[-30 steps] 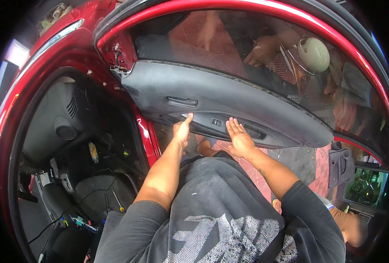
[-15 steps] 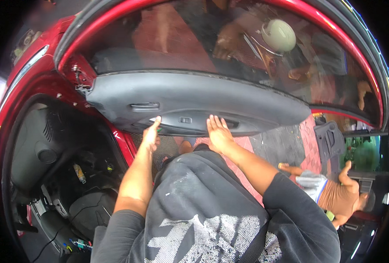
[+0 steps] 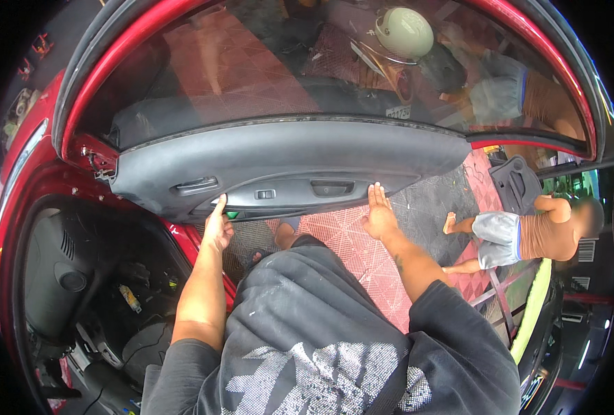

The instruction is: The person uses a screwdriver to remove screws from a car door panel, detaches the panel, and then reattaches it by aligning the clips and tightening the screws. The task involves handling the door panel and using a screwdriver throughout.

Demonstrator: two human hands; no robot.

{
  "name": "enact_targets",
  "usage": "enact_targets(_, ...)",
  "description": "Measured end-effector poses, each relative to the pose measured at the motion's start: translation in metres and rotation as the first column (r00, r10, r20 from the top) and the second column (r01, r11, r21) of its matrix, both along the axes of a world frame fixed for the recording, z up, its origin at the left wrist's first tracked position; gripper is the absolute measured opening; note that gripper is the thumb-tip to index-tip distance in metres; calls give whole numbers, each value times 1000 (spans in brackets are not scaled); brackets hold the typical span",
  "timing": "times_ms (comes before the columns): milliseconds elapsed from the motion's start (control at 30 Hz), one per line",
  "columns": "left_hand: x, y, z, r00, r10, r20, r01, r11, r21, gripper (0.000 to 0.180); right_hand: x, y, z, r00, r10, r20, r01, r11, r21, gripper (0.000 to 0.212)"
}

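Observation:
A grey car door panel (image 3: 286, 150) stretches in front of me, with an inner handle recess (image 3: 195, 185), a window switch (image 3: 265, 194) and a pull pocket (image 3: 332, 187). My left hand (image 3: 217, 227) has its thumb on the trim at the left end of the armrest, the other fingers curled by the panel's lower edge. Beside those fingers shows a small green patch (image 3: 232, 215); whether it is a tool cannot be made out. Flat against the lower edge, right of the pocket, rest the stretched fingers of my right hand (image 3: 381, 213).
Above the panel is the window glass (image 3: 252, 62) in its red door frame, with a pale helmet (image 3: 405, 33) visible there. The car interior (image 3: 79, 277) opens at left. Right, a person (image 3: 528, 232) stands near a loose dark panel (image 3: 516, 185). Red tiles (image 3: 341, 238) cover the floor.
The door panel has shifted left in view, my left hand with it. My right hand has slid right along the lower edge, uncovering the pull pocket. The person at right has changed posture.

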State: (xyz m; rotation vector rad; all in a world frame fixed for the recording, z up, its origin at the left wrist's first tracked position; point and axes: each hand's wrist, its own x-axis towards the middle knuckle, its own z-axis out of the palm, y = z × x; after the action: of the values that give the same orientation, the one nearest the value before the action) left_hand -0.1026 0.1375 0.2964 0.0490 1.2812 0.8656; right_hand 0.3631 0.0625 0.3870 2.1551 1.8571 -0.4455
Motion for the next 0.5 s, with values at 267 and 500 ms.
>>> enact_targets(267, 8, -4, -1, 996, 59, -70, -55, 997, 59, 54, -22, 15, 19, 995, -16, 103, 35, 983, -180, 111)
enact_targets(500, -26, -20, -22, 976, 137, 172, -152, 985, 82, 54, -27, 2, 12, 986, 164, 31, -161, 983, -87, 114)
